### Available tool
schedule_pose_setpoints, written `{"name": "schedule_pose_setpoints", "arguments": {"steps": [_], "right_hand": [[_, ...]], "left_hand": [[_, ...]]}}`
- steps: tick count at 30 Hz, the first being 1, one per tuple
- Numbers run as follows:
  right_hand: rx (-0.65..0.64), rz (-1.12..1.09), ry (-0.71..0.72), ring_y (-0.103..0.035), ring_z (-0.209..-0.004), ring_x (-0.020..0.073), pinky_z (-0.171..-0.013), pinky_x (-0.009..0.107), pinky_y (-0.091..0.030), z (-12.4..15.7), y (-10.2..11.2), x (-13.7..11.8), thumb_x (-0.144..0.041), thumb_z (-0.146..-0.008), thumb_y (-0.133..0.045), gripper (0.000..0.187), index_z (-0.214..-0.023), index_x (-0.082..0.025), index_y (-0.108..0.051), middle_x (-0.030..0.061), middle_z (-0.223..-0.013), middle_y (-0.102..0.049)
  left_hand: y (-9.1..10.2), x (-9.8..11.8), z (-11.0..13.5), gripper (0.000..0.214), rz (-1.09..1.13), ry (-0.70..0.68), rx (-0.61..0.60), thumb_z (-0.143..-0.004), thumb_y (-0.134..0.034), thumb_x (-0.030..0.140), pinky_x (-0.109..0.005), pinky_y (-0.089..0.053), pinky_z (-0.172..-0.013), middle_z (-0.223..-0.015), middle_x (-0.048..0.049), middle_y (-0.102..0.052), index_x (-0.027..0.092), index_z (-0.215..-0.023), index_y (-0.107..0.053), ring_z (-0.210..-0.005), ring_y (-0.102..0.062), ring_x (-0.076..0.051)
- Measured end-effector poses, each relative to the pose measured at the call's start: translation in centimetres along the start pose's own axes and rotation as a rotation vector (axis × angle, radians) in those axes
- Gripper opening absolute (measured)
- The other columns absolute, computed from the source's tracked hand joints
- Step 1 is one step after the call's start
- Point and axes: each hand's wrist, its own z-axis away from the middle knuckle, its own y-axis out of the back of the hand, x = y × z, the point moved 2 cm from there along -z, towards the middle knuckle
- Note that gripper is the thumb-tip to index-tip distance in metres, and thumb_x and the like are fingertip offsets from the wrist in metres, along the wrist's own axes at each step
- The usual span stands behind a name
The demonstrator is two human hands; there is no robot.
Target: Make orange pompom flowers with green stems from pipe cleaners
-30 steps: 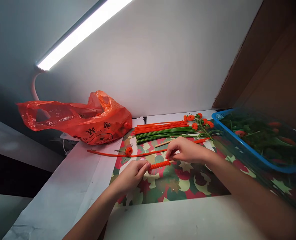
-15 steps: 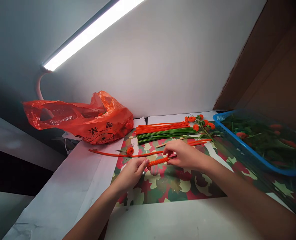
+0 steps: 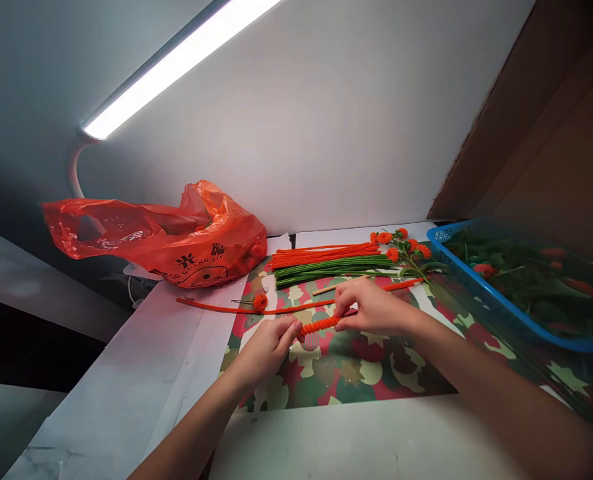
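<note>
An orange pipe cleaner (image 3: 320,325), wound in a tight coil, stretches between my two hands above the patterned mat. My left hand (image 3: 270,345) pinches the coil's left end between thumb and fingers. At the other end, the thumb and fingers of my right hand (image 3: 371,307) are closed on the coil; a thin dark stick seems to show there, partly hidden by the fingers. Just behind the hands lies a long straight orange pipe cleaner (image 3: 216,307), beside a small orange flower (image 3: 259,303) on a wire. A pale wooden stick (image 3: 326,290) lies behind my right hand.
Bundles of orange pipe cleaners (image 3: 321,255) and green pipe cleaners (image 3: 326,270) lie at the back. Orange flowers (image 3: 393,254) with green stems lie beside a blue basket (image 3: 501,300) on the right. A red plastic bag (image 3: 211,243) stands left, under a lamp (image 3: 176,70).
My right hand has shifted very slightly right along the coil, its fingers drawn closer together. My left hand keeps its pinch almost unmoved.
</note>
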Motion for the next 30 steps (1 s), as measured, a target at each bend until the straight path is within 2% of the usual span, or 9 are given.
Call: {"name": "schedule_pose_setpoints", "arguments": {"steps": [6,10,15,18,21,24,27,30], "right_hand": [[0.000,0.064,0.060,-0.054,-0.067,0.0129,-0.056,0.023,-0.040,0.0,-0.3,0.5,-0.019,-0.070,-0.072,0.003,-0.070,-0.016,-0.072,0.0015,-0.073,-0.059],[-0.007,0.113,0.107,-0.054,-0.068,0.0130,-0.054,0.022,-0.038,0.2,-0.4,0.2,-0.016,-0.072,-0.069,0.003,-0.070,-0.017,-0.071,0.0021,-0.074,-0.059],[-0.060,0.100,0.105,-0.052,-0.064,0.0114,-0.052,0.020,-0.037,0.4,-0.7,-1.1,-0.011,-0.073,-0.067,0.006,-0.071,-0.016,-0.071,0.0018,-0.072,-0.058],[-0.080,0.117,0.113,-0.052,-0.065,0.0113,-0.052,0.020,-0.037,0.5,-1.1,-1.6,-0.009,-0.073,-0.065,0.009,-0.071,-0.015,-0.071,0.0022,-0.074,-0.058],[-0.077,0.138,0.137,-0.051,-0.063,0.0106,-0.051,0.020,-0.036,0.7,-1.5,-1.9,-0.011,-0.076,-0.063,0.010,-0.070,-0.015,-0.070,0.0023,-0.074,-0.056],[-0.020,0.197,0.187,-0.050,-0.064,0.0109,-0.051,0.021,-0.035,0.9,-1.5,-2.4,-0.012,-0.079,-0.062,0.010,-0.072,-0.015,-0.069,0.0027,-0.075,-0.055],[-0.006,0.280,0.189,-0.051,-0.069,0.0131,-0.052,0.021,-0.035,1.2,-1.1,-3.1,-0.017,-0.079,-0.062,0.006,-0.078,-0.016,-0.068,0.0038,-0.079,-0.055],[-0.009,0.319,0.166,-0.052,-0.070,0.0139,-0.053,0.021,-0.034,1.4,-0.8,-3.6,-0.008,-0.080,-0.056,0.014,-0.083,-0.017,-0.066,0.0039,-0.079,-0.057]], "left_hand": [[-0.1,0.3,0.2,0.038,-0.096,-0.046,-0.035,-0.093,-0.027,0.042,-0.024,-0.026,-0.053,-0.058,0.0035,-0.039,0.019,-0.067,-0.043,-0.055,-0.035,-0.013],[-0.3,0.6,0.3,0.038,-0.118,-0.110,-0.025,-0.094,-0.027,0.040,-0.024,-0.028,-0.054,-0.062,0.0019,-0.046,0.019,-0.068,-0.045,-0.058,-0.040,-0.014],[-0.9,1.5,1.0,0.029,0.015,-0.094,-0.146,-0.093,-0.031,0.039,-0.023,-0.031,-0.054,-0.066,0.0026,-0.052,0.022,-0.098,-0.054,-0.058,-0.045,-0.014],[-1.3,2.0,1.2,0.028,0.056,-0.117,-0.165,-0.090,-0.040,0.042,-0.022,-0.031,-0.053,-0.068,0.0017,-0.052,0.020,-0.093,-0.057,-0.060,-0.044,-0.013],[-1.6,2.0,1.2,0.029,0.118,-0.115,-0.145,-0.090,-0.039,0.042,-0.022,-0.030,-0.052,-0.065,0.0022,-0.049,0.019,-0.088,-0.058,-0.058,-0.044,-0.013],[-1.6,1.8,1.0,0.030,0.152,-0.108,-0.090,-0.091,-0.039,0.041,-0.021,-0.029,-0.049,-0.058,0.0036,-0.045,0.019,-0.080,-0.056,-0.053,-0.043,-0.012],[-1.5,1.8,1.0,0.031,0.100,-0.117,-0.034,-0.091,-0.039,0.039,-0.022,-0.029,-0.049,-0.052,0.0042,-0.044,0.019,-0.072,-0.054,-0.048,-0.042,-0.011],[-1.5,1.9,1.1,0.031,-0.020,-0.133,0.018,-0.091,-0.039,0.037,-0.022,-0.027,-0.050,-0.052,0.0033,-0.047,0.019,-0.072,-0.056,-0.049,-0.041,-0.011]]}}
